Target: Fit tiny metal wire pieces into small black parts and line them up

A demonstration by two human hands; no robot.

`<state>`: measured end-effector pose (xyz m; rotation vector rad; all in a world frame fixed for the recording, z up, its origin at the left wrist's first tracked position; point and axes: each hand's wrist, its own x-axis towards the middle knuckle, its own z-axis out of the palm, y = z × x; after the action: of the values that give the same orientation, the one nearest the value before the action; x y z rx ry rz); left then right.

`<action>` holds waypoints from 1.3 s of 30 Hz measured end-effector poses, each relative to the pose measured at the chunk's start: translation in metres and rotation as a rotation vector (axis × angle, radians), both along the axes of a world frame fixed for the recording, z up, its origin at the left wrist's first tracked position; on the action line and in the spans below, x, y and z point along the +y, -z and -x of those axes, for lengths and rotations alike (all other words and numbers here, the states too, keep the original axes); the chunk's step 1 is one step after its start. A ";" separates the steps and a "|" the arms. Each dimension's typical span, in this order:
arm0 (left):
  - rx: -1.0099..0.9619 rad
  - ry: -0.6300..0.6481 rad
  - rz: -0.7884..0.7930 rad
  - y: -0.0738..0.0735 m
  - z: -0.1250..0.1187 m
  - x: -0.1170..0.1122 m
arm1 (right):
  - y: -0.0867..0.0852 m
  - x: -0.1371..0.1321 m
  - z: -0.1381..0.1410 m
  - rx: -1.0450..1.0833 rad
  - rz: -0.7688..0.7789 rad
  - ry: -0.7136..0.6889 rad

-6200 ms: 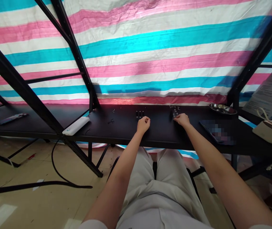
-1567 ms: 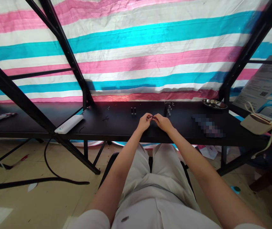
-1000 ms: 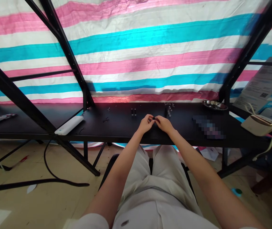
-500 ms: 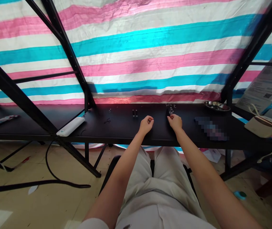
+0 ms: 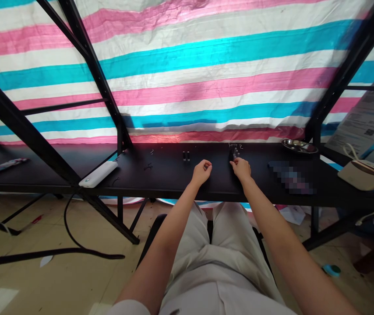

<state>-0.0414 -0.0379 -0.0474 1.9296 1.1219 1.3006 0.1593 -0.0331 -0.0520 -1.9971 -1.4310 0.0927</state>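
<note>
My left hand (image 5: 202, 171) hovers over the black table, its fingers curled together; whatever may be between them is too small to see. To its upper left, two small black cylinders with pale ends (image 5: 186, 156) stand side by side. My right hand (image 5: 241, 169) has thumb and fingers closed at the near edge of a cluster of small dark and clear cylinders (image 5: 236, 153). What those fingers grip is hidden. Behind the cluster lie several tiny pale bits (image 5: 234, 145).
A shiny metal dish (image 5: 299, 146) and a blurred-out flat object (image 5: 290, 177) lie to the right, with a beige pouch (image 5: 361, 174) beyond. A white oblong device (image 5: 99, 174) sits left by the black frame post (image 5: 111, 105). Dark scraps (image 5: 148, 166) lie on the table (image 5: 160, 181).
Both hands keep nearly the same place and closed shape. The whole view has shifted very slightly; no object has visibly moved on the table.
</note>
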 end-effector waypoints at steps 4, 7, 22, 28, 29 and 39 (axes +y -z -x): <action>0.003 -0.002 -0.001 0.001 0.000 0.001 | 0.003 -0.003 -0.003 0.060 -0.068 0.034; 0.010 -0.004 -0.003 0.003 0.000 0.002 | 0.005 -0.004 -0.006 0.110 -0.116 0.063; 0.017 -0.005 -0.006 0.002 0.000 0.001 | 0.005 0.004 -0.013 0.035 0.049 0.158; 0.012 -0.011 0.004 0.000 0.000 0.000 | 0.005 0.000 -0.009 0.018 0.016 0.173; 0.010 -0.012 0.009 0.001 -0.001 0.000 | 0.005 -0.002 -0.007 0.017 -0.007 0.176; 0.219 -0.268 0.082 -0.011 0.021 0.018 | -0.004 -0.017 0.009 0.029 -0.408 0.103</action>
<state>-0.0623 -0.0195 -0.0368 1.9464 1.5629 1.1739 0.1506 -0.0502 -0.0483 -1.7181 -1.2126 -0.1998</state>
